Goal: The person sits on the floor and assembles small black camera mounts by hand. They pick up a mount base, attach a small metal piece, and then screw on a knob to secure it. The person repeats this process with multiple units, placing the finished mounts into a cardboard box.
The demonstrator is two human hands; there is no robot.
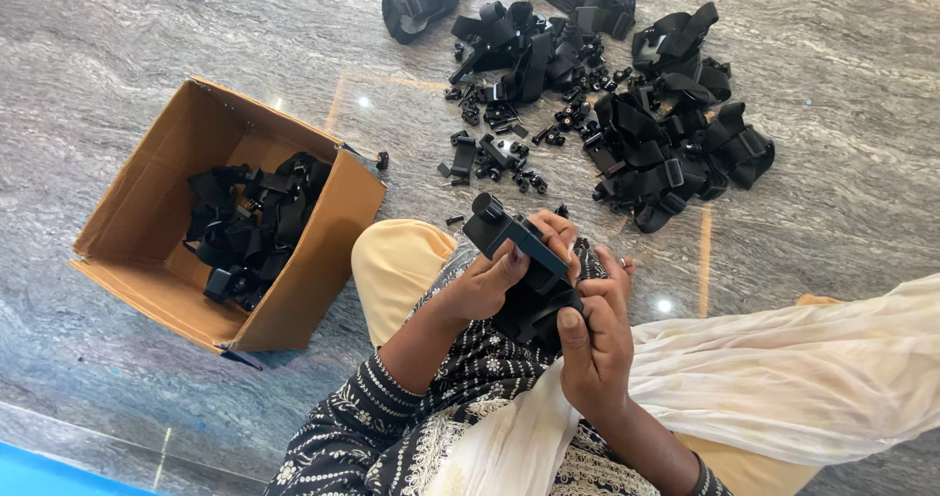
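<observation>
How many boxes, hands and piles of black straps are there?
Cardboard box: 1
Hands, left hand and right hand, both on one black mount: 2
Piles of black straps, one in the box, one on the floor: 2
Total: 5

An open cardboard box (pixel 323 251) sits on the grey marble floor (pixel 117 36), holding a tangle of black straps (pixel 250 227). Near it lie a strap pile (pixel 656 148) and small black screws (pixel 499 158).
</observation>
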